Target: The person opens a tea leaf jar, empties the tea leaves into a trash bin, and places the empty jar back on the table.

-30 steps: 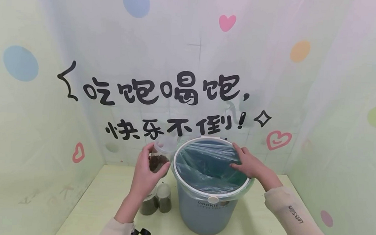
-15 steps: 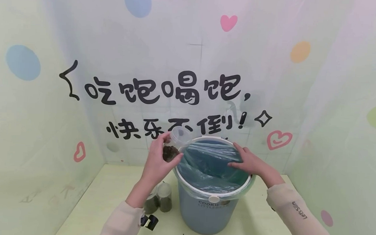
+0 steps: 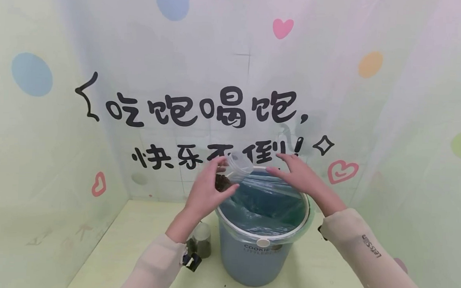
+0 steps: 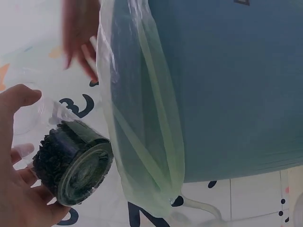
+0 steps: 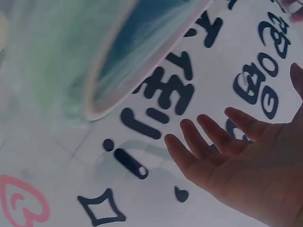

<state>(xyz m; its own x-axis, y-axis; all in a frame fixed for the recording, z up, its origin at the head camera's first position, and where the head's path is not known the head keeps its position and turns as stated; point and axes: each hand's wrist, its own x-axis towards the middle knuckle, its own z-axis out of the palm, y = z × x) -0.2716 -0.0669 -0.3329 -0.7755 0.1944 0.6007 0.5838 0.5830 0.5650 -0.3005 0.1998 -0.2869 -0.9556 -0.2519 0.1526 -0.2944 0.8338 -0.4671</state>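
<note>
My left hand [image 3: 207,192] grips a clear jar [image 3: 240,166], tilted with its mouth end toward the bin. Dark crumbly bits [image 4: 52,151] fill its lower part, as the left wrist view shows; whether a lid covers the mouth I cannot tell. The jar is at the left rim of a blue bin [image 3: 254,265], which is lined with a thin greenish plastic bag [image 3: 250,211] folded over the rim. Above the bin's far right rim, my right hand [image 3: 302,176] has its fingers spread, and in the right wrist view it holds nothing.
Left of the bin, another jar with dark contents [image 3: 201,243] stands on the pale yellow table [image 3: 133,243], with one more partly hidden behind my left wrist. A printed curtain [image 3: 203,65] rises behind the bin.
The left hand has carried the jar rightward and up to the bin's rim, tilting it on the way. My right hand has left the bin's right rim and moved up and left.
</note>
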